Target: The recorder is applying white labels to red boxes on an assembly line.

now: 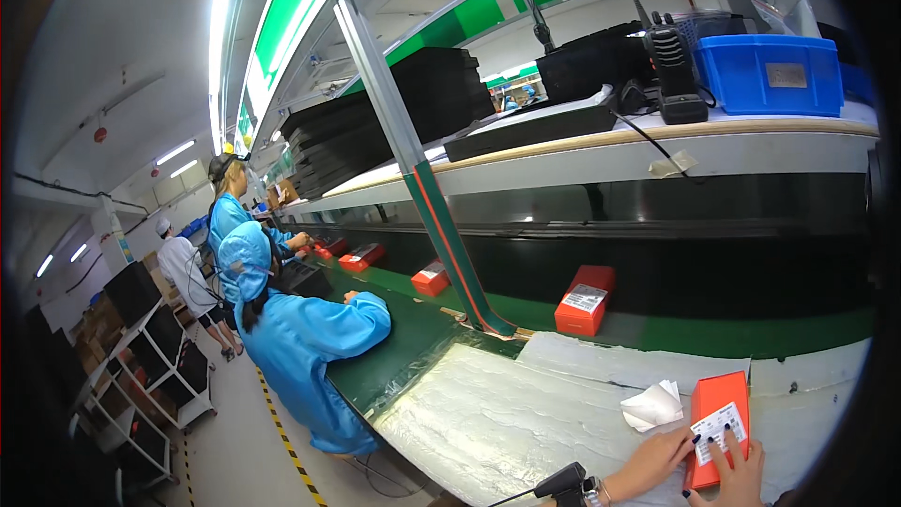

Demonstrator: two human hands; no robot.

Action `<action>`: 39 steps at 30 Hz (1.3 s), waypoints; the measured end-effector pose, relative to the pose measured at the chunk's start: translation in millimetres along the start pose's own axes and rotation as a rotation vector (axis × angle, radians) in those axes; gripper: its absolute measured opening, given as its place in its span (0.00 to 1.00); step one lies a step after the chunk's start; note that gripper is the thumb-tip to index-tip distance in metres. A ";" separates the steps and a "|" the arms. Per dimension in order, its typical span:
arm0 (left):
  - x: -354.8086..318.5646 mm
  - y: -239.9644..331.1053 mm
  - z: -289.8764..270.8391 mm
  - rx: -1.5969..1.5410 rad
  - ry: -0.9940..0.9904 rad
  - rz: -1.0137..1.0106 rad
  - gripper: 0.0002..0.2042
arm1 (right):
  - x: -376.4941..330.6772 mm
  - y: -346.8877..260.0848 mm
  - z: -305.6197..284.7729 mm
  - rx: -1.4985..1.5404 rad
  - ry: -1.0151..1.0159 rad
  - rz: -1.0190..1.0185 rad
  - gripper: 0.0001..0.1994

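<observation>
A red box (721,389) with a white printed label (719,429) lies at the lower right, on the pale covering of the bench. My left hand (660,458) reaches in from its left side, a fingertip touching the label's left edge. A watch (591,490) is on my left wrist. Spread fingers of my right hand (737,471) rest over the lower part of the label and box; the lower frame edge cuts this hand off. Beside the box, to its left, is a crumpled white paper (652,406).
Beyond the bench, a green conveyor belt (685,324) carries several red boxes, the nearest (584,300) just past a metal post (450,244). Co-workers in blue (305,347) are at the left. A shelf above holds a blue bin (770,75) and a walkie-talkie (674,75).
</observation>
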State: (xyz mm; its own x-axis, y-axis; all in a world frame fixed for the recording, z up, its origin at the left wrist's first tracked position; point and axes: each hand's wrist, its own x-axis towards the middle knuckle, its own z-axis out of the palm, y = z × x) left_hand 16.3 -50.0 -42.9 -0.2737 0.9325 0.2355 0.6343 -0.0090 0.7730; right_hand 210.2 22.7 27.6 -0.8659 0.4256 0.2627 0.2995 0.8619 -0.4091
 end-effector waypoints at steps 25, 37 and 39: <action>-4.5 -15.7 7.4 -0.603 -0.195 0.263 0.07 | 10.4 10.2 -8.6 0.155 0.140 -0.168 0.20; -16.1 55.5 -29.3 -0.970 -0.081 0.150 0.12 | 32.8 -8.4 2.9 0.629 0.042 -0.251 0.18; -12.0 29.9 -23.4 -1.019 -0.199 0.151 0.12 | 33.0 3.6 11.3 0.690 0.080 -0.217 0.18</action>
State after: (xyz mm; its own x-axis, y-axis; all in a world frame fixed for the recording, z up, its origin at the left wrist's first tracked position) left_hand 21.6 -69.8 -8.9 -0.0600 0.9381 0.3410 -0.2827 -0.3436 0.8956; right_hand 178.2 36.7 24.9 -0.8374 0.3063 0.4528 -0.2194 0.5704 -0.7915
